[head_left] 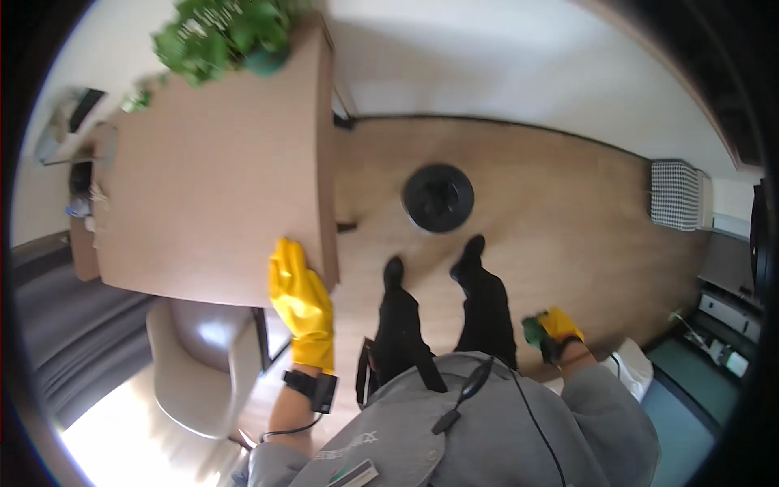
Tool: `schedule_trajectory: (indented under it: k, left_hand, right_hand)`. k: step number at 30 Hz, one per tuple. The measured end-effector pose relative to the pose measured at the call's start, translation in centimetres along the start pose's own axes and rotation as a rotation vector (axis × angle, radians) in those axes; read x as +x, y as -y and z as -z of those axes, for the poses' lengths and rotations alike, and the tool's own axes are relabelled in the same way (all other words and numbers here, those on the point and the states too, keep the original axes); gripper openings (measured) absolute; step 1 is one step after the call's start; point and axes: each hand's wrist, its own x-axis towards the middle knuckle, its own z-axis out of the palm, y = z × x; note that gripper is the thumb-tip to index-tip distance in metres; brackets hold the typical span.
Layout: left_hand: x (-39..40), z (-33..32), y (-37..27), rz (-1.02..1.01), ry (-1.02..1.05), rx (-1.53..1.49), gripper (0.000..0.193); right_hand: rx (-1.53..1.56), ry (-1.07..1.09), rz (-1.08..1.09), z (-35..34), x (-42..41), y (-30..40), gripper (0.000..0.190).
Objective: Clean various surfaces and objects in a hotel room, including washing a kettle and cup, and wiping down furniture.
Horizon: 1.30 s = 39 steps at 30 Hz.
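My left hand, in a yellow rubber glove, rests on the near right corner of the wooden table, fingers extended, with nothing visible in it. My right hand, also in a yellow glove, is low at my right side, closed around a green cloth; part of the cloth is blurred. A black round bin with a dark liner stands on the floor just ahead of my feet.
A leafy potted plant sits on the table's far end. A beige chair is beside the table at the lower left. A houndstooth-patterned box-shaped object stands by the wall at right. A cabinet with cables is at the lower right.
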Motion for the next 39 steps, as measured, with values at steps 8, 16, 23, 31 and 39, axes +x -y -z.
schedule_trajectory:
  k: [8,16,23,31,39]
  left_hand:
    - [1.7,-0.1,-1.4,-0.167,-0.022,0.033,0.038]
    - [5.7,1.6,-15.3,-0.11,0.448,-0.83,0.034]
    - [4.0,-4.1,-31.6,0.093,1.124,-1.193,0.049]
    - [0.8,-13.3,-55.3,0.046,1.624,-1.291,0.051]
    - [-4.1,-21.6,-82.7,-0.249,1.717,-1.294,0.05]
  right_hand:
    - [0.642,-0.41,-0.748,-9.9,-5.4,-0.9,0.05]
    - [1.017,-0.861,-0.575,-5.1,-5.0,1.9,0.044]
    - [2.134,-1.068,0.061,6.8,-11.4,-5.3,0.043]
    - [2.101,-1.312,0.438,0.6,-17.3,-23.4,0.037]
    - [2.626,-1.429,0.619,-3.8,-25.1,-44.8,0.036]
